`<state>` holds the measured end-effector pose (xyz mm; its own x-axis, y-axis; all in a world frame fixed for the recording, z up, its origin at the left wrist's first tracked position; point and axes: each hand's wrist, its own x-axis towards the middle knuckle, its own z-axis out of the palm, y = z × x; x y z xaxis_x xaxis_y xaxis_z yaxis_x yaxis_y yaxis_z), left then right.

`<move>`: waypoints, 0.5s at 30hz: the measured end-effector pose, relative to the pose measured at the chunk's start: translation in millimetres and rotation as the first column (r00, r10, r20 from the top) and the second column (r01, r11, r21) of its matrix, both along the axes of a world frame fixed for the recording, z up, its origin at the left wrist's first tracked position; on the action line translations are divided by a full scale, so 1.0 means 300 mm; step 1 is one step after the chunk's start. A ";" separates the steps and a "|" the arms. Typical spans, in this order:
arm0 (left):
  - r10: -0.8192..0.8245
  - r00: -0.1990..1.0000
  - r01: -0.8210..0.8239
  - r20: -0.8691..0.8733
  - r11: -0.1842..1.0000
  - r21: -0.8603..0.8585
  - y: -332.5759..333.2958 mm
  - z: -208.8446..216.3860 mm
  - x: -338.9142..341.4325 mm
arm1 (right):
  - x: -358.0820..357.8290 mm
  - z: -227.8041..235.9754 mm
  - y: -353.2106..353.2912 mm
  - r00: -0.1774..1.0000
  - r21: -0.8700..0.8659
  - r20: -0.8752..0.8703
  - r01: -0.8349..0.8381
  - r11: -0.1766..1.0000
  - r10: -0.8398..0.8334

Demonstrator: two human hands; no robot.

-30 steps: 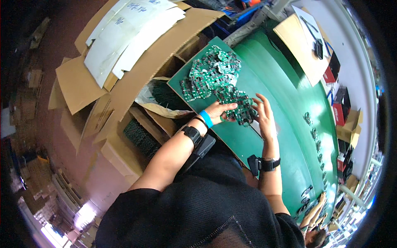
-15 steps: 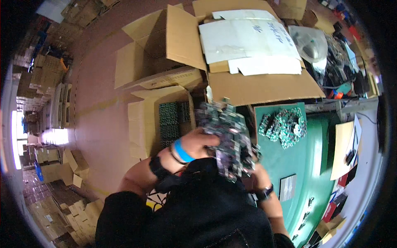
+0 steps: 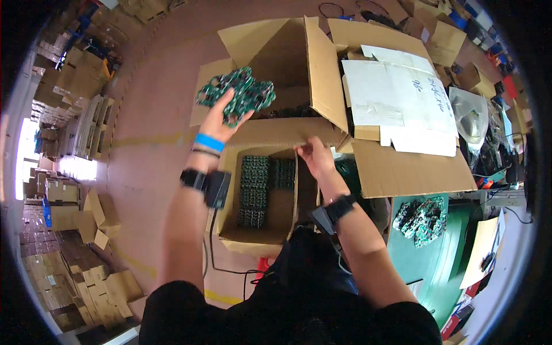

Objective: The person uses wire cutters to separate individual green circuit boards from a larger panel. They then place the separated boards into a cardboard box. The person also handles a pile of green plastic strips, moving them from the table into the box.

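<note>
My left hand [image 3: 221, 121] is raised at the far left, closed around a bunch of green circuit boards [image 3: 237, 95]. The bunch hangs in front of a large open carton. My right hand [image 3: 317, 158] is closed with fingertips at the right edge of a smaller open carton [image 3: 253, 244], seemingly gripping its cardboard. Inside that smaller carton, green circuit boards [image 3: 254, 192] stand in tight rows along the middle and far right. Parts of the bunch are hidden behind my left fingers.
Behind stands the large open carton [image 3: 270, 63], dark pieces in its bottom. To the right, another carton [image 3: 414, 172] carries a white cardboard sheet [image 3: 397, 100]. A green table [image 3: 402, 253] bears a pile of circuit boards [image 3: 422, 221]. A cable [image 3: 230, 269] lies near my body.
My left hand has carried a bunch of circuit boards forward and left from the cluster in front of me. My right hand has moved forward to the smaller carton's edge. The view has shifted.
</note>
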<state>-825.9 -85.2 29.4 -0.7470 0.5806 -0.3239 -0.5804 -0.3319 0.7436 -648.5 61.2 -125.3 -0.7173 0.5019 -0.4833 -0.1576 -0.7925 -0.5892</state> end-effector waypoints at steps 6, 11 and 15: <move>0.009 0.975 0.037 0.222 0.978 -0.204 0.209 -0.397 -0.231 | 0.256 -0.075 -0.185 0.985 -0.097 -0.105 -0.150 0.984 0.140; -0.034 0.956 0.194 0.291 0.817 -0.543 0.474 -0.612 -0.119 | 0.356 -0.104 -0.217 0.986 -0.199 -0.019 -0.166 0.966 0.165; -0.357 0.923 0.323 0.145 0.515 -0.794 0.641 -0.957 -0.161 | 0.391 -0.165 -0.246 0.976 -0.242 -0.014 -0.214 0.946 0.217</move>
<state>-874.2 107.1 -257.6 -0.5692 0.3129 -0.7604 -0.4881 0.6156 0.6187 -531.1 -12.6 -174.8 -0.7886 0.2036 -0.5802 0.0387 -0.9253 -0.3772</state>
